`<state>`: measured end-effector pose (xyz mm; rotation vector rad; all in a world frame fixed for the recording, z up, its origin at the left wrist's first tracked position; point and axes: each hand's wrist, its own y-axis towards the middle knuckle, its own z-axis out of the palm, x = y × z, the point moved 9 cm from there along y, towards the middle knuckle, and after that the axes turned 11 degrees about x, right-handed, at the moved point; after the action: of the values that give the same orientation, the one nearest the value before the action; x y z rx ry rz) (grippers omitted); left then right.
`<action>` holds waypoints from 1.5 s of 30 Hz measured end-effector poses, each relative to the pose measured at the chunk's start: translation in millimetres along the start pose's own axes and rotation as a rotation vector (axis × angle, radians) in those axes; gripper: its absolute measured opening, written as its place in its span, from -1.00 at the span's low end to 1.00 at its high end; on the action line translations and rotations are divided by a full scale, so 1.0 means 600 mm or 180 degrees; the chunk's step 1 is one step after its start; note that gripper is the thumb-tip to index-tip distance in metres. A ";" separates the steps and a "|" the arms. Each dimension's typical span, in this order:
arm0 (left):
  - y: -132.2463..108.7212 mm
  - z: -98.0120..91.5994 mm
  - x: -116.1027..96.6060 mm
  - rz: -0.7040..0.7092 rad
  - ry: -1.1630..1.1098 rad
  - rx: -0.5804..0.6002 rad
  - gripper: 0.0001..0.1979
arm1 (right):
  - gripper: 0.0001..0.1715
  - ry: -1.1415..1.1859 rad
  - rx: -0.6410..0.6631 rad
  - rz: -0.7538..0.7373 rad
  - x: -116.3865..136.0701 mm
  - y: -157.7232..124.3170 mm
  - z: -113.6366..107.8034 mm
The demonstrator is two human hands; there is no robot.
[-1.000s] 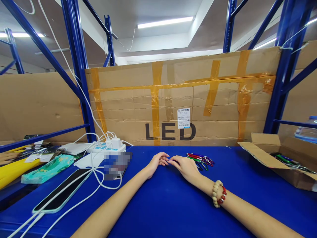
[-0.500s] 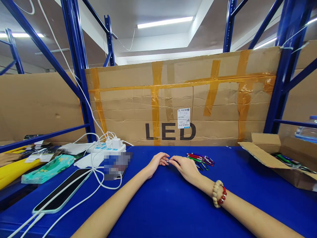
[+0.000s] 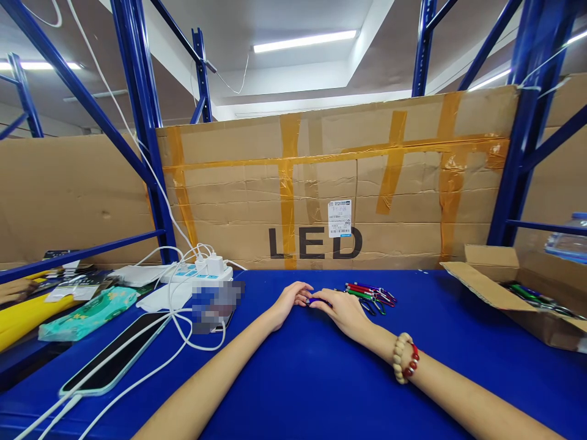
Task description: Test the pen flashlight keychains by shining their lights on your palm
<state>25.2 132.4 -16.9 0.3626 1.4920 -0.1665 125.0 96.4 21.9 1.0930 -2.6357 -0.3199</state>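
Note:
Near the middle of the blue table, my left hand [image 3: 291,301] and my right hand [image 3: 342,310] almost meet. A small dark blue or purple item [image 3: 317,300] with a silvery end lies between them. The fingers of my right hand are closed on it, and my left fingertips are curled at its left end. Just right of my right hand lies a pile of colored pens or clips [image 3: 373,295] in red, green, purple and black. My right wrist wears a beaded bracelet.
An open cardboard box [image 3: 527,305] holding similar pieces stands at the right. On the left are a phone [image 3: 114,354] under white cables, a power strip [image 3: 197,273] and a teal packet [image 3: 87,313]. A large cardboard panel [image 3: 238,201] closes the back between blue posts.
More of the dark blue or purple item now shows between my fingers. Both hands have stayed in nearly the same place.

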 end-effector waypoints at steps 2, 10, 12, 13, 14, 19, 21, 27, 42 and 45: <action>0.001 -0.001 0.001 0.0008 0.0001 -0.0011 -0.80 | -0.62 -0.0031 -0.0006 -0.0001 0.001 0.000 0.000; 0.005 -0.002 0.003 -0.0001 -0.0031 -0.0015 -0.80 | -0.54 0.0009 -0.0046 -0.0007 -0.002 0.000 0.004; 0.004 -0.001 0.002 -0.0002 -0.0038 -0.0004 -0.81 | -0.56 0.0025 -0.0058 -0.0024 0.000 -0.001 0.002; 0.004 -0.001 0.002 0.0005 -0.0039 0.0000 -0.81 | -0.58 0.0025 -0.0063 -0.0028 0.001 -0.001 0.001; 0.003 0.000 0.001 0.0012 -0.0039 0.0002 -0.80 | -0.60 0.0016 -0.0063 -0.0029 0.002 -0.002 0.001; 0.004 0.000 0.002 0.0026 -0.0027 -0.0008 -0.79 | -0.64 -0.0046 -0.0027 -0.0034 0.005 -0.003 -0.002; 0.004 -0.001 0.003 0.0031 -0.0014 -0.0021 -0.79 | -0.64 -0.0030 -0.0026 -0.0044 0.006 -0.003 -0.003; 0.005 -0.003 0.004 0.0042 0.0022 -0.0037 -0.80 | -0.65 -0.0024 -0.0072 -0.0031 0.006 -0.003 -0.006; 0.007 -0.005 0.006 0.0062 0.0030 -0.0034 -0.77 | -0.66 -0.0136 0.0046 -0.0041 0.007 -0.003 0.000; 0.010 -0.008 0.009 0.0069 0.0029 -0.0047 -0.77 | -0.66 -0.0049 0.0021 -0.0015 0.006 -0.003 -0.002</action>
<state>23.3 140.0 -21.5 0.3679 1.4970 -0.1365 123.8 92.3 22.9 1.1033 -2.6498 -0.3220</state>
